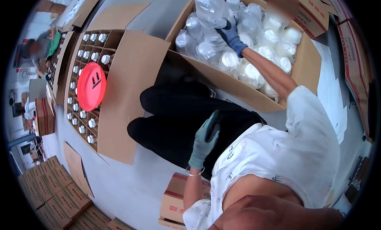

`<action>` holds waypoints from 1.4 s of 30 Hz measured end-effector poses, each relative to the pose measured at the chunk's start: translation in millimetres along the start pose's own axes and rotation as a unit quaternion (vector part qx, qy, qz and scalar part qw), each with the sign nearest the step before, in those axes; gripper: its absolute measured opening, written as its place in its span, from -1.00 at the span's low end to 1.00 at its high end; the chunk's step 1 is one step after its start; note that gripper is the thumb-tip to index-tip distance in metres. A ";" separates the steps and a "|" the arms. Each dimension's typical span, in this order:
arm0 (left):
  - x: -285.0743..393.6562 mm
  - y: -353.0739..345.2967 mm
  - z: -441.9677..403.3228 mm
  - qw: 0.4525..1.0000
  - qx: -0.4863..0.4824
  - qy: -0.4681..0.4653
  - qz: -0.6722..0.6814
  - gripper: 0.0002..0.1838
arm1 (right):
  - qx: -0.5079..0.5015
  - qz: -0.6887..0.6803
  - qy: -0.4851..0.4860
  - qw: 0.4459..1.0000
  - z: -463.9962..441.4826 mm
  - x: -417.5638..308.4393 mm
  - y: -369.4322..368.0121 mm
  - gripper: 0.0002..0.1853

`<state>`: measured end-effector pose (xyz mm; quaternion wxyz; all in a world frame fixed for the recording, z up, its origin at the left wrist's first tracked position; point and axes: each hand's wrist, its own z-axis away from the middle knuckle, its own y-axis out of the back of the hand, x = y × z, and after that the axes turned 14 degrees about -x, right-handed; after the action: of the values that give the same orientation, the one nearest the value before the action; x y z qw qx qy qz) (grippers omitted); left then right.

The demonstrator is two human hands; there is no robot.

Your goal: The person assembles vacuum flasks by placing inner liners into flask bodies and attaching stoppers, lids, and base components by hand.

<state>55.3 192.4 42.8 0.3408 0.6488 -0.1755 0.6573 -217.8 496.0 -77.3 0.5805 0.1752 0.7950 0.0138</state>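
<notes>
My right hand (232, 37), in a blue-grey glove with dark fingertips, reaches into a large cardboard box (214, 65). Its fingers are closed at the lower end of a clear plastic-wrapped bottle (210, 7), which stands above the others. Around it lie several white and clear bottles (252, 73) in plastic wrap. Over my lap, my left hand (205, 138) is raised in a grey-green glove with a dark palm. Its fingers are stretched out, and I see nothing in them.
Ahead is an open divided carton (119, 71) of white-capped bottles, with a red round tray (91, 93) on top holding small dark pieces. Stacked cartons (59, 194) stand at lower left. Another person (51, 47) is by a further carton. A printed carton (174, 198) sits beside me.
</notes>
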 end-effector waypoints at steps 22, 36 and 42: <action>-14.2 79.3 -50.7 0.896 -0.048 0.162 0.410 -0.43 | -0.176 0.130 -0.379 0.899 -73.6 230.4 104.6 -0.66; 25.6 67.1 -106.3 0.960 0.181 -0.116 -0.181 -0.26 | -0.246 0.014 -0.049 0.968 -40.5 -205.1 54.7 -0.58; 83.5 81.0 -86.1 0.843 0.414 -0.172 -0.296 0.00 | -0.448 -0.030 0.134 0.883 58.1 -330.0 -7.9 -0.48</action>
<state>-56.4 211.6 132.8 0.1828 0.8533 0.2576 0.4149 -78.6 380.8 205.0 0.4854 -0.1311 0.7790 0.3748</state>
